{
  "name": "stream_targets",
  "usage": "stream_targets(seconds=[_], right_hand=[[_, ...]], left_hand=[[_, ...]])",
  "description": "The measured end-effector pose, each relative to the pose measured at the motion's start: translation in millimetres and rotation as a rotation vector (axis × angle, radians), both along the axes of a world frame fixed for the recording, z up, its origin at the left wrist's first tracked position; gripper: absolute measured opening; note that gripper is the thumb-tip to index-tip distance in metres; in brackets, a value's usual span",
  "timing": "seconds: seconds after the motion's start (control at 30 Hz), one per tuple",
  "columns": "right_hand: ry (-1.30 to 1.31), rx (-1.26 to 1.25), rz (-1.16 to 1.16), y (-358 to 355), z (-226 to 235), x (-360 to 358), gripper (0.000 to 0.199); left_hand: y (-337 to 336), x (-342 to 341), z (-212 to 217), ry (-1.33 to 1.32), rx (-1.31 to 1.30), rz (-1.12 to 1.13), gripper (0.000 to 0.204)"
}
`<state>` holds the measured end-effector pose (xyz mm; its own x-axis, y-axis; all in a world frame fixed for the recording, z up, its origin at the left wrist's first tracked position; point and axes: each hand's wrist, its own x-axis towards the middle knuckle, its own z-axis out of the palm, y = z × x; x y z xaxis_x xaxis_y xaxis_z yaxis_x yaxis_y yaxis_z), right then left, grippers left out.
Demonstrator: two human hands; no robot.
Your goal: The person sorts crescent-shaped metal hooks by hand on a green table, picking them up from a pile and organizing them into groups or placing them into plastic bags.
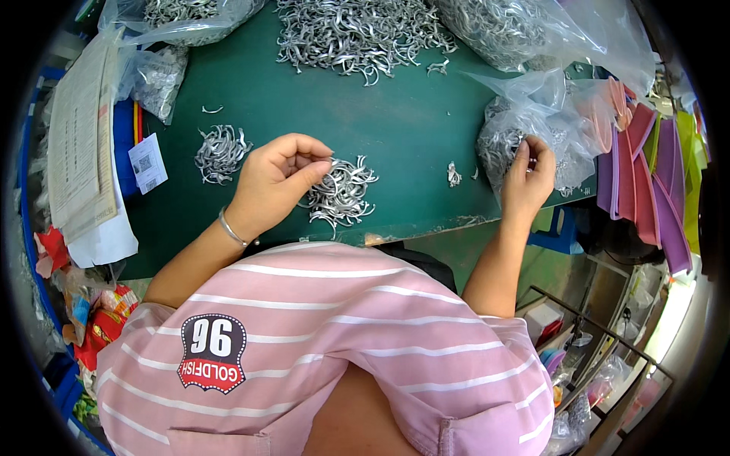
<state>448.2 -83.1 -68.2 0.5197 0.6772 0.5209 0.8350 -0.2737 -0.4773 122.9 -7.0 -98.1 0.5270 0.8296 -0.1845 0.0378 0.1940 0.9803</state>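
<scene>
Green surface (411, 121): curved metal pieces (344, 194) piled beside the left hand (274, 176).
I judge each light, stiff, slippery: pinch mid-curve. Left fingers (306, 144) nearly meeting, right hand (528, 181) curled at a bag (572, 144); I cannot tell either's hold.

Single head view: left one of side-by-side fisheyes worn on person's head. Looks steeply down, facing across worktop (411, 114) from its near edge. Close: striped shirt (342, 319) fills lower middle; left hand (277, 182) and right hand (528, 178) sit above worktop's near edge. Worktop's far part cut by frame top.
</scene>
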Motion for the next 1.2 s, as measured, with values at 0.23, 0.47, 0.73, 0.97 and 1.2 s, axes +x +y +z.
stream_targets(seconds=[0.23, 0.47, 0.73, 0.97, 1.2], right_hand=[[0.018, -0.063, 0.465, 52, -11, -40, 0.015], [-0.088, -0.150, 0.808, 107, -52, -97, 0.026], [0.290, -0.182, 0.719, 79, -28, -80, 0.016], [0.052, -0.297, 0.572, 73, -40, -105, 0.008], [-0.001, -0.244, 0.654, 69, -41, -102, 0.005]], left_hand=[[0, 2, 7, 0.022, 0.007, -0.029, 0.016], [-4, -10, 8, 0.024, 0.022, -0.013, 0.015], [0, -15, 1, 0.038, 0.015, -0.003, 0.014], [0, -9, 2, 0.023, 0.021, -0.023, 0.013], [0, -13, 3, 0.050, 0.014, -0.001, 0.014]])
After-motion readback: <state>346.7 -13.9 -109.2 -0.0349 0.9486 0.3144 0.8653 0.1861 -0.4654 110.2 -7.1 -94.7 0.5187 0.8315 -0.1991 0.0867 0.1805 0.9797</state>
